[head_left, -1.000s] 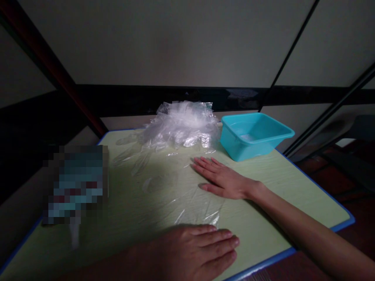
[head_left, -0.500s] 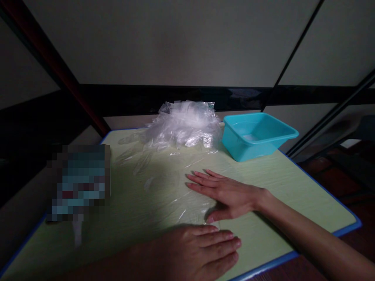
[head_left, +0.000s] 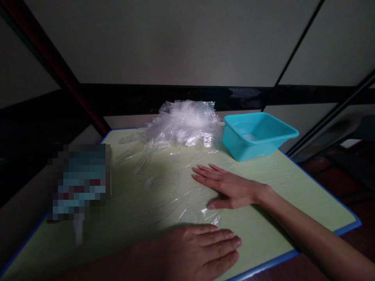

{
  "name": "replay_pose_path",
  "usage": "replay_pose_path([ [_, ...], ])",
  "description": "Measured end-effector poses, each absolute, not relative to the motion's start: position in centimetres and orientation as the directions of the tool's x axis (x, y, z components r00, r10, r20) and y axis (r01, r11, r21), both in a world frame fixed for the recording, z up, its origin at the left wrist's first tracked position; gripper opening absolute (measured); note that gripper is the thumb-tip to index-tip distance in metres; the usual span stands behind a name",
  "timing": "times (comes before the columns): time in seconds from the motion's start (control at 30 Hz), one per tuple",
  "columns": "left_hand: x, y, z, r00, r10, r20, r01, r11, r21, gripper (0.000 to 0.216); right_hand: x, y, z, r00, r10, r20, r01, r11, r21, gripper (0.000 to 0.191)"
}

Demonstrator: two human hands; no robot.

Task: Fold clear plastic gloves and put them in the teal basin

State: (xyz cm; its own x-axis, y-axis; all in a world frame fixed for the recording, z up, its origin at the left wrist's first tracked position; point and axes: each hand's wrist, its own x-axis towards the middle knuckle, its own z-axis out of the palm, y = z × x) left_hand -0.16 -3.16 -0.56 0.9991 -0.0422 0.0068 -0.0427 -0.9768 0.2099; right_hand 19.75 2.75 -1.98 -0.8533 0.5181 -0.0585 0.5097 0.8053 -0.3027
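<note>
A thin clear plastic glove [head_left: 187, 208] lies spread on the table, its outline faint against the pale green top. Pressed flat at its near edge is my left hand [head_left: 202, 251], fingers straight and pointing right. My right hand [head_left: 230, 189] lies palm down on the glove's right side, fingers spread and pointing left, thumb held apart. Neither hand is closed around anything. Behind them rises a crumpled heap of clear plastic gloves [head_left: 187, 125], with some finger shapes trailing to the left.
A turquoise plastic basin [head_left: 259, 146] stands at the back right of the blue-edged table [head_left: 316, 199]. On the left sits a blurred-out box [head_left: 83, 179] with a whitish strip [head_left: 78, 230] hanging from its near side. Pale panels [head_left: 175, 43] stand behind the table.
My right hand has slid a little away from me and to the right over the plastic. My left hand has stayed in place.
</note>
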Motion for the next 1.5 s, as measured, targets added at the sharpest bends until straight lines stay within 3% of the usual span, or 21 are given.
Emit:
replay_pose_path([
  [0.13,-0.1,-3.2,-0.3,0.998,-0.043,-0.053,-0.032,-0.978,0.205,0.040,20.6,3.5,-1.9,-0.804,0.592,-0.062,0.587,0.771,-0.249,0.075],
  [0.3,-0.1,-3.2,-0.2,0.997,-0.047,-0.062,-0.034,-0.982,0.186,0.040,20.5,3.6,-1.7,-0.756,0.654,0.036,0.634,0.744,-0.211,0.063],
  [0.5,-0.3,-3.6,-1.9,0.999,-0.016,0.050,-0.024,-0.983,0.181,0.039,17.4,1.4,-2.0,-0.884,0.462,0.074,0.427,0.860,-0.279,0.064],
  [0.6,-0.3,-3.6,-1.8,1.000,-0.020,0.023,-0.024,-0.983,0.181,0.039,16.7,1.0,-2.5,-0.910,0.411,0.052,0.380,0.878,-0.291,0.066],
  [0.8,0.0,-3.3,-0.2,0.999,-0.037,-0.030,-0.030,-0.979,0.200,0.038,18.3,2.7,-3.3,-0.842,0.540,0.014,0.518,0.815,-0.260,0.064],
  [0.97,-0.2,-3.4,-0.6,0.999,-0.021,0.050,-0.032,-0.975,0.221,0.037,19.9,4.6,-3.8,-0.785,0.619,0.029,0.596,0.768,-0.235,0.062],
  [1.23,-0.3,-3.9,-1.3,0.998,0.027,0.056,0.012,-0.968,0.249,0.039,20.4,5.2,-4.1,-0.770,0.638,0.024,0.620,0.756,-0.210,0.063],
  [1.4,-0.2,-5.0,-0.6,0.993,0.090,-0.072,0.110,-0.927,0.359,0.040,20.4,5.1,-3.9,-0.771,0.636,0.016,0.620,0.757,-0.205,0.063],
  [1.5,-0.5,-5.0,0.8,0.990,0.069,-0.125,0.124,-0.845,0.519,0.042,20.3,5.2,-3.8,-0.776,0.631,0.021,0.612,0.760,-0.220,0.063],
])
